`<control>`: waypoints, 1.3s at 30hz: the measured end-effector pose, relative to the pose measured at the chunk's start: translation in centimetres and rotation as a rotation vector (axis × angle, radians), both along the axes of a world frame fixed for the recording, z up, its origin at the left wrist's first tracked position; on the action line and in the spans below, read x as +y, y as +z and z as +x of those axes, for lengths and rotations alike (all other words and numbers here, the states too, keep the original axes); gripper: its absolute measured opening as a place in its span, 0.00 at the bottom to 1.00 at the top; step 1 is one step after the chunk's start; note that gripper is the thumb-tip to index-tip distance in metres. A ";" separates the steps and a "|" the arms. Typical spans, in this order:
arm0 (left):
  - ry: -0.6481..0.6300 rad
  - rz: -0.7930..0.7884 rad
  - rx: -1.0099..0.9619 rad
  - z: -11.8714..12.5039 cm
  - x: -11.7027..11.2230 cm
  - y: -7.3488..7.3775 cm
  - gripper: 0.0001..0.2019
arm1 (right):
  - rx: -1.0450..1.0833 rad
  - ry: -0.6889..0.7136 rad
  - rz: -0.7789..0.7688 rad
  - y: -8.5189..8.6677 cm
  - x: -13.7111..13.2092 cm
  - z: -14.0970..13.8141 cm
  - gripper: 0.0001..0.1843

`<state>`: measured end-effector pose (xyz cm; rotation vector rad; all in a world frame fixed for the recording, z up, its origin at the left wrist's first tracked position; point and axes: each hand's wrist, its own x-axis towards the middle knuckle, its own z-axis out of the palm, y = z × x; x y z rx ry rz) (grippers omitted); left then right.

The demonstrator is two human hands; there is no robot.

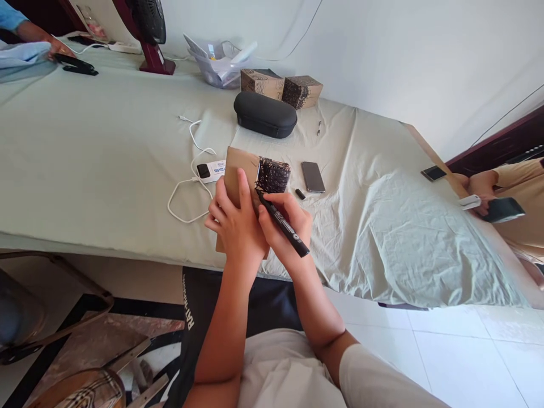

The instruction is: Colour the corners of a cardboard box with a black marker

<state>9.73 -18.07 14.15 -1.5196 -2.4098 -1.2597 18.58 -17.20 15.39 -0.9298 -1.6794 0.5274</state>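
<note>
Your left hand (236,226) has a tight grip on the brown box (239,169). Your right hand (294,216) has a tight grip on the black marker (284,225), its tip touching the box.

Only one view is in play, taken from a camera on the seated person's head at the near edge of the cloth-covered surface (106,158). It faces forward and tilts down, across to the wall (382,56) behind the black case (265,114). In front of the case, close to the lens, are the left hand (236,224) on a cardboard box (240,170) and the right hand (297,218) gripping a marker (280,220). Far left and far right of the case, a co-worker's hand (59,48) and another person's hand (480,184) mark the frame's edges.
</note>
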 end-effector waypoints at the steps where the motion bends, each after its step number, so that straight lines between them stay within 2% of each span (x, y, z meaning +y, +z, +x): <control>1: 0.000 0.002 -0.001 0.0 0.0 0.0 0.37 | 0.009 -0.003 -0.007 0.0 0.0 0.1 0.07; 10: -0.029 0.038 0.015 -0.1 -0.5 -0.2 0.39 | 0.060 -0.041 -0.016 0.8 -0.5 0.1 0.04; 14: -0.034 0.035 0.015 -0.1 -0.8 -0.2 0.41 | 0.079 -0.084 -0.020 0.5 -0.7 0.1 0.04; 18: -0.042 0.013 0.013 -0.1 -1.0 0.0 0.48 | 0.093 -0.135 0.005 -0.1 -0.6 0.5 0.05; 22: -0.043 -0.008 0.029 -0.1 -1.1 0.2 0.57 | 0.141 -0.148 0.020 0.0 -0.7 1.2 0.04; 29: -0.043 -0.006 0.039 -0.2 -1.4 0.2 0.63 | 0.206 -0.195 0.046 0.1 -1.1 1.7 0.04; 34: -0.051 0.010 0.054 -0.4 -1.7 0.1 0.62 | 0.186 -0.242 0.048 -0.5 -0.9 1.8 0.05; 39: -0.099 0.104 0.086 -1.6 -2.1 -0.6 0.62 | 0.229 -0.154 -0.018 -0.3 -0.5 2.3 0.05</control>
